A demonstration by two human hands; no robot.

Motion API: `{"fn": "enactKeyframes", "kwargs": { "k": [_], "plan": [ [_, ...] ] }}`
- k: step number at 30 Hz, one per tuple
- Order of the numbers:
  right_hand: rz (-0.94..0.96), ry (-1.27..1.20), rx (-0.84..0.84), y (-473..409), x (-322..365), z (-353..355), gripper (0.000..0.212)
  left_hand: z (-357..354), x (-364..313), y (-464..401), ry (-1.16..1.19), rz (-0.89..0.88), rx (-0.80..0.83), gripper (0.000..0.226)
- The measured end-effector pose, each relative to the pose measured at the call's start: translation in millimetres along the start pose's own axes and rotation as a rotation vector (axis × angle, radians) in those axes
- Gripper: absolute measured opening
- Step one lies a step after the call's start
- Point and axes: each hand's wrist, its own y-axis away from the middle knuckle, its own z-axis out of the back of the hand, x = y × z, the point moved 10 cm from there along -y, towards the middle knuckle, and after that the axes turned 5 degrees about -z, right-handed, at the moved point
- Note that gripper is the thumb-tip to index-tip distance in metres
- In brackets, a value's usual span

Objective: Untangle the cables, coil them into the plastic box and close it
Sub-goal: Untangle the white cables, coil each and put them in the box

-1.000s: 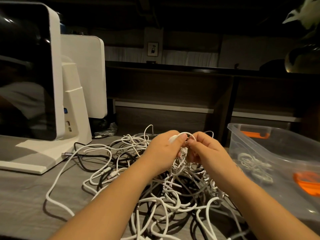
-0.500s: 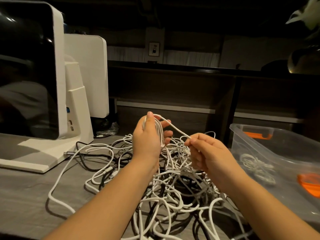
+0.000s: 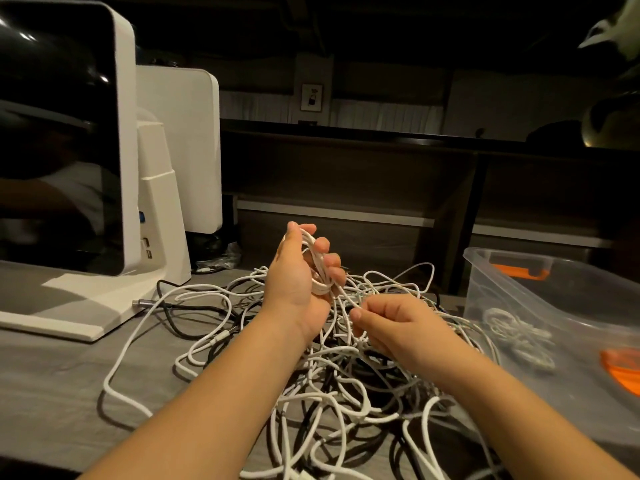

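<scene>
A small coil of white cable (image 3: 317,268) is gripped upright in the left hand (image 3: 298,271), fingers curled round it. Its free strand is led down and rightward to the right hand (image 3: 391,323), where it is pinched just above the tangle (image 3: 339,375). The plastic box (image 3: 554,306), lid off, is set well to the right, nearer the right hand.
</scene>
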Motion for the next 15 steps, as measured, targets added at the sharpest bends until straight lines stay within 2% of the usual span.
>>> {"fn": "enactKeyframes", "kwargs": {
  "k": [4,5,7,9,11,13,15],
  "plan": [
    [0.064,0.114,-0.165,5.5,10.5,20.4,0.04,4.6,-1.5,-4.7,0.018,0.006,-0.006,0.029],
    [0.076,0.03,-0.217,8.0,11.7,30.7,0.041,6.2,-3.2,-6.2,0.03,0.002,-0.018,0.029],
    [0.085,-0.289,-0.274,10.5,7.0,48.4,0.037,11.8,-9.2,-10.5,0.069,-0.013,-0.057,0.03],
    [0.079,-0.631,-0.211,9.9,3.7,48.6,0.027,16.4,-13.2,-13.3,0.086,-0.025,-0.086,0.029],
    [0.035,-0.808,-0.144,9.3,1.6,40.7,0.02,17.8,-13.4,-13.4,0.062,-0.032,-0.095,0.027],
    [-0.021,-0.8,-0.141,9.2,-2.0,38.7,0.018,19.6,-14.0,-13.3,0.043,-0.043,-0.109,0.022],
    [-0.06,-0.613,-0.222,10.4,-7.0,46.4,0.016,21.9,-20.8,-14.2,0.033,-0.076,-0.117,0.019]
  ]
}}
